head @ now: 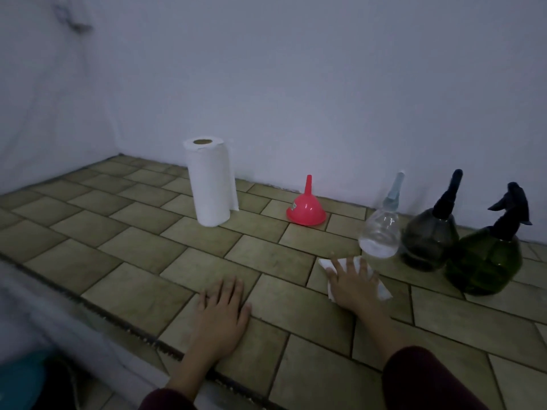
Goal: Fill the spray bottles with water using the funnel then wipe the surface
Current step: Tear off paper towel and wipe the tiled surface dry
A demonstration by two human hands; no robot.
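A person's two bare hands rest on a countertop of beige rectangular tiles with dark grout (142, 250), seen from above in dim light. The right hand (353, 281) lies flat with fingers spread and straight, pressing down on a crumpled white paper towel sheet (381, 287) that shows around the fingers and on both sides of the palm. The left hand (220, 306) lies palm down beside it, to its left and slightly nearer the person, fingers straight and relaxed, holding nothing, close to the counter's front edge.

Just beyond the right hand's fingertips stands a clear round-bodied plastic spray bottle with a pale nozzle (380, 232), upright. To the right of it stand a smoky grey round spray bottle with a dark nozzle (429, 241) and, nearer and further right, a dark green round spray bottle with a dark trigger head (485, 261); the three stand close together in a row.

Further out from the hands, near the white wall (296, 84), a red plastic funnel (306, 210) sits wide mouth down, spout pointing up. Left of it an upright roll of white paper towels (210, 182) stands. Dark red sleeves (420, 377) cover both forearms.
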